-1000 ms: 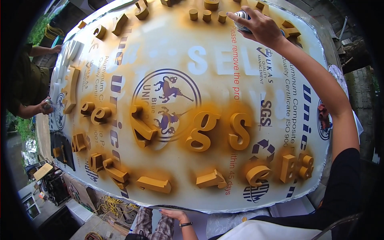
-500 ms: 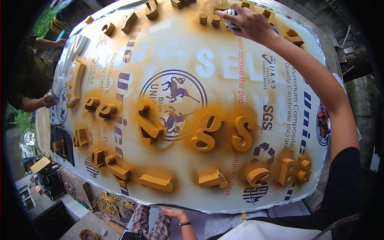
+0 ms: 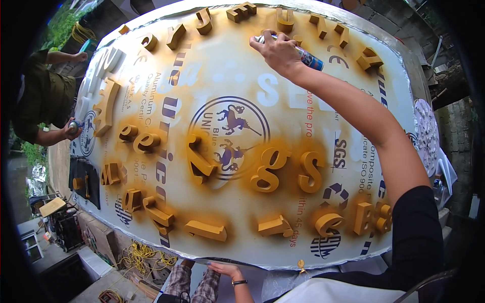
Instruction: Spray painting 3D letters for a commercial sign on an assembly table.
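My right hand (image 3: 277, 53) grips a spray can (image 3: 309, 59) above the far part of the printed board (image 3: 298, 126), its index finger at the nozzle. Behind it stand yellow-painted block letters (image 3: 284, 20) along the far edge. Larger yellow letters (image 3: 270, 168) lie mid-board and along the near side, each in a haze of yellow overspray. My left hand (image 3: 221, 268), with a black band at the wrist, is at the board's near edge with its fingers stretched out.
At the left, a co-worker (image 3: 43, 101) holds another can (image 3: 74, 126) beside white letters (image 3: 106, 58). A black mat (image 3: 88, 197) lies on the board. Yellow cables (image 3: 144, 260), plaid-trousered legs (image 3: 179, 283) and clutter lie below; a pale lacy item (image 3: 424, 134) is at the right.
My right hand and can have moved left and slightly toward me along the far letters. The whole view has shifted slightly, showing more of the far row. My left hand stays at the near edge.
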The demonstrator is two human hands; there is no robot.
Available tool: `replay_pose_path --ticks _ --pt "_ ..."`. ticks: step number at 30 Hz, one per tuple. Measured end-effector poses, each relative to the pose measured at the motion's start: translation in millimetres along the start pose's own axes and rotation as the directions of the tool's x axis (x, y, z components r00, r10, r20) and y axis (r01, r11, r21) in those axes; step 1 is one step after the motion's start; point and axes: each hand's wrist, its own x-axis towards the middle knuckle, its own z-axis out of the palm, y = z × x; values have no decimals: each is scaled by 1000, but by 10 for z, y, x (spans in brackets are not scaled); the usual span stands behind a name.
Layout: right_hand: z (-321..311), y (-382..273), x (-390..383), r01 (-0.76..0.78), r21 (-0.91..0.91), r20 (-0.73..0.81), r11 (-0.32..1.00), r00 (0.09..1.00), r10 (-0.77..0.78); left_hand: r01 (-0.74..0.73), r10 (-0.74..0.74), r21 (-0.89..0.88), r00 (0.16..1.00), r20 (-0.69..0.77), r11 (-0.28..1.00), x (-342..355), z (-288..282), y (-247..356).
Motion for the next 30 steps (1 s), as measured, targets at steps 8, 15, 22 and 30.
replay_pose_path --ticks 8,15,22,30 --pt "-244 245 -269 -164 272 -21 948 984 176 -14 9 -125 999 -38 992 -67 57 76" --pt "-57 1268 -892 -432 776 167 458 843 512 -70 67 49 997 47 996 -5 11 -2" --pt "422 1371 -933 -563 771 264 299 709 654 -141 127 243 989 73 960 132 -3 -313" --pt "594 1205 -738 -626 772 382 110 596 706 -351 325 729 928 184 588 558 -100 -1087"
